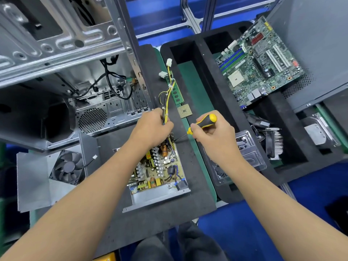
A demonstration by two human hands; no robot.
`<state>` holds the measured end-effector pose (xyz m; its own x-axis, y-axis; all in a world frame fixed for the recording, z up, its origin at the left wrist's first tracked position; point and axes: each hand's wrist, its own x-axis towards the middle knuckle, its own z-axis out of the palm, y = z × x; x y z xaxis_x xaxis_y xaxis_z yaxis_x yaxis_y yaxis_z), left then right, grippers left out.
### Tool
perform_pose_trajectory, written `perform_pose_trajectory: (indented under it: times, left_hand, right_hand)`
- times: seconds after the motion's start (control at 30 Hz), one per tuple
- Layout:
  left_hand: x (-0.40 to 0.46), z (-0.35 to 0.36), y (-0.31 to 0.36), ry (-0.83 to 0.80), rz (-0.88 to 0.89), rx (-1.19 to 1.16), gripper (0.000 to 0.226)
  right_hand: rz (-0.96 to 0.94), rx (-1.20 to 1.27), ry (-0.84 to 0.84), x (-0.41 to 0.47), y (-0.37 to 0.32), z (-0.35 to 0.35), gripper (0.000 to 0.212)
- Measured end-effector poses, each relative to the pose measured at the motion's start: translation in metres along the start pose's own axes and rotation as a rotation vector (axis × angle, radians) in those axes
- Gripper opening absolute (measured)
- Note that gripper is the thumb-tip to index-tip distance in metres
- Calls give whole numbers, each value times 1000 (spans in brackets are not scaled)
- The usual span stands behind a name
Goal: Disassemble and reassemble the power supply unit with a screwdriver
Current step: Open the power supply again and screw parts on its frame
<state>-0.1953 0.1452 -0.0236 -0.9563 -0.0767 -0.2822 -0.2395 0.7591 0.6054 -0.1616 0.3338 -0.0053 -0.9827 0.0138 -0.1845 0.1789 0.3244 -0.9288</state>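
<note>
The open power supply unit (160, 174) lay on the counter (188, 204) between both hands. The left hand (152, 129) gripped its cable bundle (165, 98); the right hand (214, 132) held the screwdriver (204, 122) — blade angled left toward the far edge, the nearer side.

I am working with both forearms bare, wearing no sleeves, gloves, rings or watch, and I am wearing dark grey fabric trousers (188, 243) over my knees.
</note>
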Motion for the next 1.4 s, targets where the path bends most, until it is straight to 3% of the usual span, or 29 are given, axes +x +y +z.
perform_pose_trajectory:
  times: [0.33,0.43,0.5,0.6,0.77,0.9,0.97,1.1,1.2,1.27,1.4]
  left_hand:
    - [-1,0,2,2,-1,8,9]
    - [-2,0,2,5,3,10,9]
    - [-2,-1,2,1,-4,6,12]
    - [-3,-2,4,-7,-25,4,20]
    - [-5,-8,11,-27,-20,26,25]
    - [0,-10,8,-95,-18,95,11]
    - [1,-14,5,-114,-15,73,12]
    - [-4,-25,3,-169,8,109,23]
    - [-22,-33,-7,-60,-22,-140,19]
    - [-46,-37,-18,131,36,-174,18]
    - [-113,-26,-47,571,220,-240,16]
  right_hand:
    - [-108,-88,-72,-1,-1,4,17]
    - [-199,-171,-136,-2,-11,3,29]
    - [-303,-317,-215,-4,-22,3,38]
    - [-506,-642,-275,-9,-40,7,24]
    - [-654,-1006,-418,-1,-67,12,8]
    - [-660,-1307,-399,8,-84,21,7]
    - [-634,-1341,-404,8,-90,26,12]
    - [-596,-1208,-670,8,-96,28,21]
    - [-689,-1435,-616,12,-92,26,19]
    - [-696,-1490,-544,10,-93,23,18]
    - [-594,-1411,-663,10,-93,18,25]
